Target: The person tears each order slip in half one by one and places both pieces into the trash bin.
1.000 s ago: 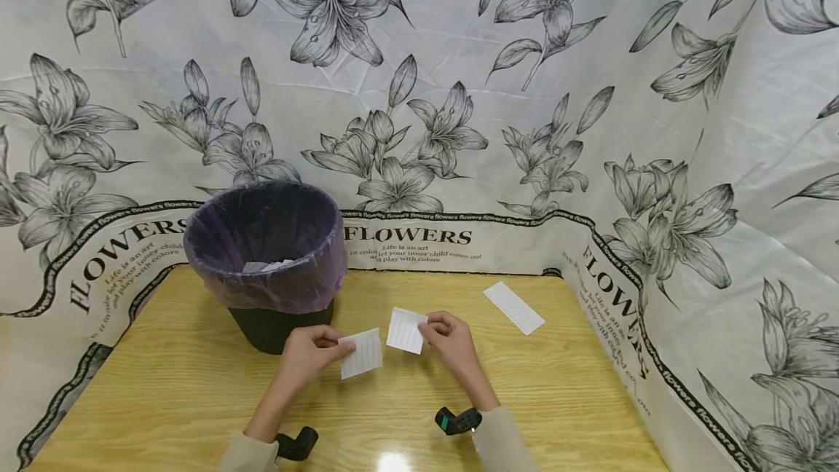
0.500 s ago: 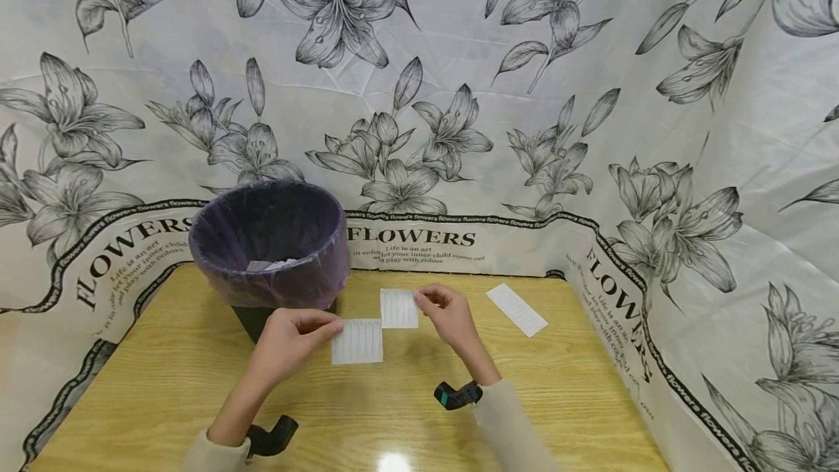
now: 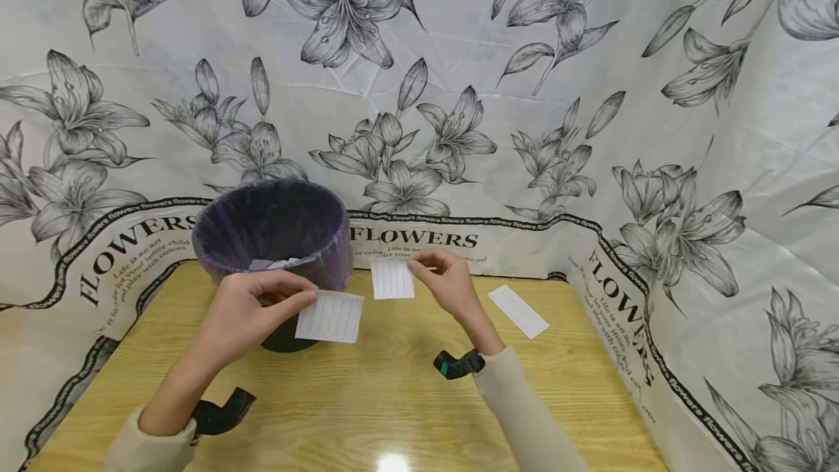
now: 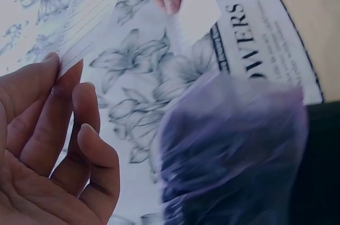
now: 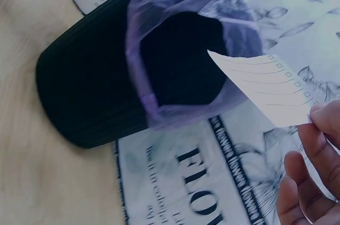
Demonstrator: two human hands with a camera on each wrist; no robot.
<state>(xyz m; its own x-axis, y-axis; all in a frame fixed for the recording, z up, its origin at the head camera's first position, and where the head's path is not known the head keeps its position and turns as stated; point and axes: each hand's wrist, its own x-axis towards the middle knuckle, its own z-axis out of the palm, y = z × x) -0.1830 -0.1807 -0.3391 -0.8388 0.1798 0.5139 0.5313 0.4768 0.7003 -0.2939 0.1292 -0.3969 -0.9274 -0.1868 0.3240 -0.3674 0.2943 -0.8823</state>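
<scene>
My left hand (image 3: pixel 245 315) pinches a piece of lined white paper (image 3: pixel 330 317) by its upper left corner, in front of the trash can (image 3: pixel 337 253). Another lined piece of paper (image 3: pixel 392 279) hangs from my right hand (image 3: pixel 448 286), pinched between thumb and finger at its upper right corner. Small printed checkboxes run along one edge of the paper (image 5: pixel 265 87) in the right wrist view. The black can wears a purple plastic liner (image 5: pixel 143 97) folded over its rim. White paper scraps (image 3: pixel 275 264) show inside it.
A longer strip of lined paper (image 3: pixel 518 311) lies on the wooden table (image 3: pixel 367 406) at the right. White floral cloth (image 3: pixel 419 35) hangs behind the table and along its sides.
Both hands have risen and moved apart, each carrying its paper. The left hand has shifted left, now overlapping the can's front. The paper strip at right still lies on the table.
</scene>
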